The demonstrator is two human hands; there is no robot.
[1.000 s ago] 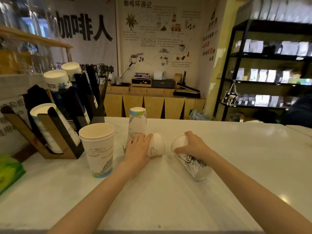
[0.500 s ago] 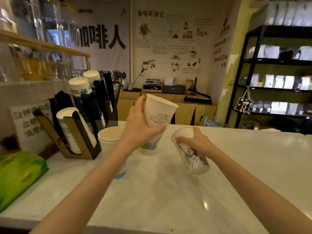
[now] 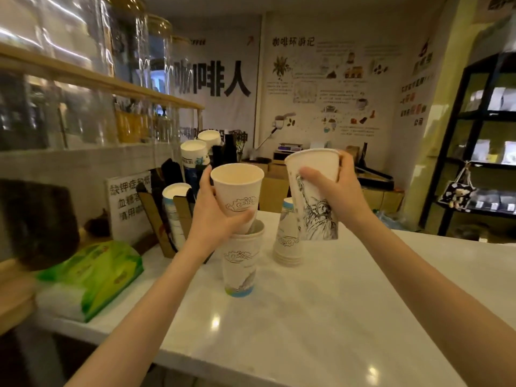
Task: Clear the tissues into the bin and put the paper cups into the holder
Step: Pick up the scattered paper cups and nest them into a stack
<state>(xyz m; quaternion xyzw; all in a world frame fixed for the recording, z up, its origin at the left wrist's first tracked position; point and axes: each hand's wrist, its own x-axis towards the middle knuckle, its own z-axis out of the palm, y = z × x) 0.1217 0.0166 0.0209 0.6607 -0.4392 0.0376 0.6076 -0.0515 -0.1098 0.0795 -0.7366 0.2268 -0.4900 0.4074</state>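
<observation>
My left hand (image 3: 212, 219) grips a cloud-print paper cup (image 3: 238, 188), upright, its base dipping into the mouth of a taller cup (image 3: 240, 263) that stands on the white counter (image 3: 321, 317). My right hand (image 3: 339, 191) holds a cup printed with the Statue of Liberty (image 3: 314, 196) upright in the air, above the counter. Just behind it an upside-down stack of cups (image 3: 287, 241) rests on the counter. The black and wood cup holder (image 3: 178, 202) stands at the left with slanted rows of cups in it. No bin or loose tissues show.
A green tissue pack (image 3: 92, 275) lies at the counter's left end, beside a white sign (image 3: 127, 202). A wooden shelf with glass jars (image 3: 106, 79) runs overhead on the left. A black shelving unit (image 3: 480, 152) fills the right background.
Both hands have lifted their cups off the counter. The left cup went from lying on its side to upright over the tall cup. The right cup rose from the counter to upright in the air.
</observation>
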